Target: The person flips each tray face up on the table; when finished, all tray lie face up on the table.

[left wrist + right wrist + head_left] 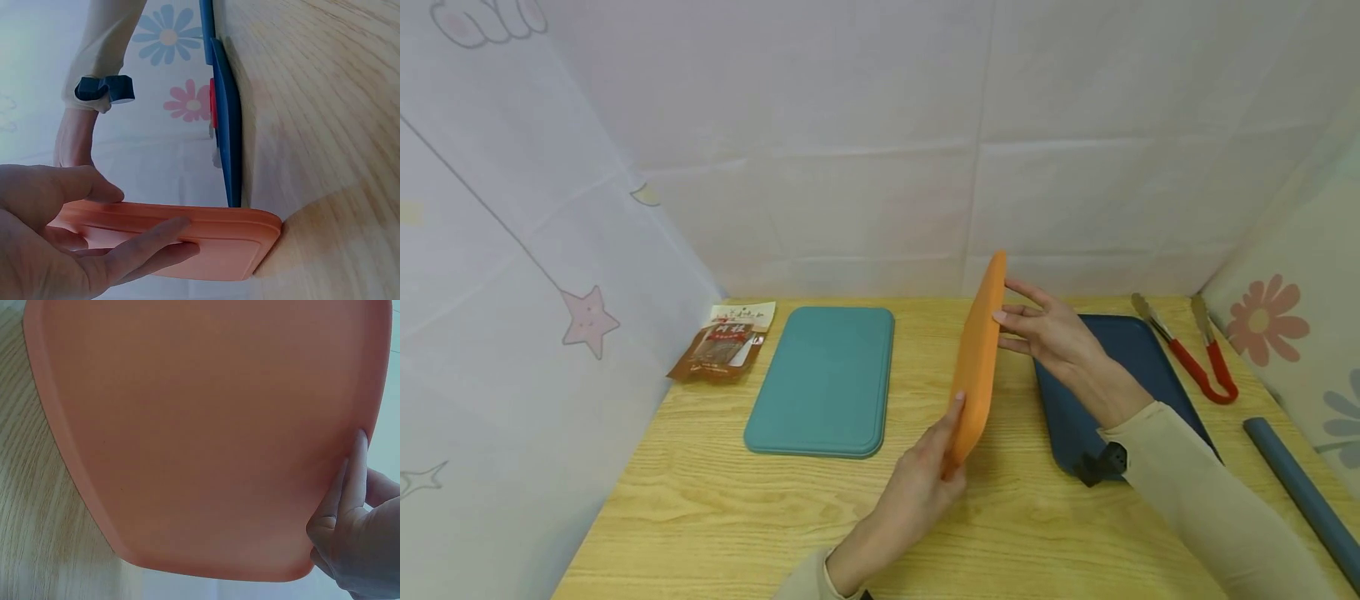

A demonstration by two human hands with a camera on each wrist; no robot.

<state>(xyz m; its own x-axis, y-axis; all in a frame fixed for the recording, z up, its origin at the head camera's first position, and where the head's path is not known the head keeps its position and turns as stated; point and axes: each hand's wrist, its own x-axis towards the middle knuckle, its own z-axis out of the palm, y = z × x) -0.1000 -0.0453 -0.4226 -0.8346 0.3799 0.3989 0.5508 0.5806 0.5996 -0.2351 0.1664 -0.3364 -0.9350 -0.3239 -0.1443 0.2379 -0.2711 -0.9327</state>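
Observation:
An orange tray stands tilted on its edge above the middle of the wooden table, its lower edge close to the tabletop in the left wrist view. My left hand grips the near side, with thumb and fingers on opposite faces. At the far, upper edge my right hand holds the rim, fingers against the inner face. A teal tray lies face down on the left. To the right, a dark blue tray lies partly under my right forearm.
Brown food packets lie at the back left. Red-handled tongs rest at the back right, with a grey-blue rod-like roll along the right edge. Printed cloth walls enclose the table.

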